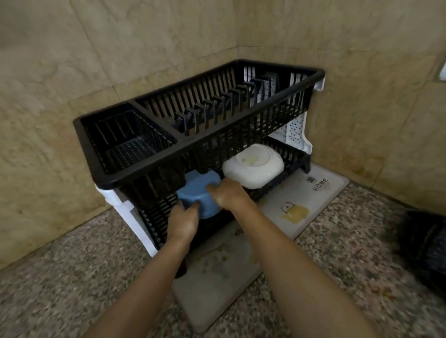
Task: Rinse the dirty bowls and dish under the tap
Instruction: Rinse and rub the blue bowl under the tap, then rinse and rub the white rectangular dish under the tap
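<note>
- Gripping one blue bowl (198, 193), upturned on the lower tier of the rack (218, 135): left hand (183, 219) and right hand (228, 195), fingers curled round it.
- I count one white dish (253, 166) just beside it.

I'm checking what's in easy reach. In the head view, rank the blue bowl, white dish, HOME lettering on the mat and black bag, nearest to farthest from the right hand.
From the right hand:
1. blue bowl, in its grip, lower rack tier.
2. white dish, just right, same tier.
3. HOME lettering, on the mat, further right.
4. black bag, far right.
</note>
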